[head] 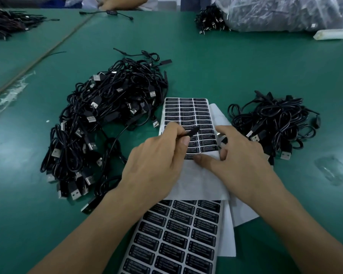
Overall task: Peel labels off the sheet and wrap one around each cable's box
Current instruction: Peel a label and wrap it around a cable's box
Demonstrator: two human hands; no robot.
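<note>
At the left a large heap of black USB cables (107,119) lies on the table; whether their boxes wear labels is too small to tell. The left hand (156,159) pinches a slim black piece (191,131), likely one cable's box, between thumb and forefinger over the label sheet (186,111). That sheet's near part is bare white backing, so a good few labels are spent, while many rows remain, and a second sheet (176,238) beneath it looks full. The right hand (244,155) presses its thumb on the backing, fingers curled at the sheet's edge; I cannot tell if they hold anything. Just to the right lies a smaller heap (275,125). I judge the job well short of done. The surface is a green mat (226,66); across it sit a plastic bag of cables (285,12) and another person's hand (123,3)
</note>
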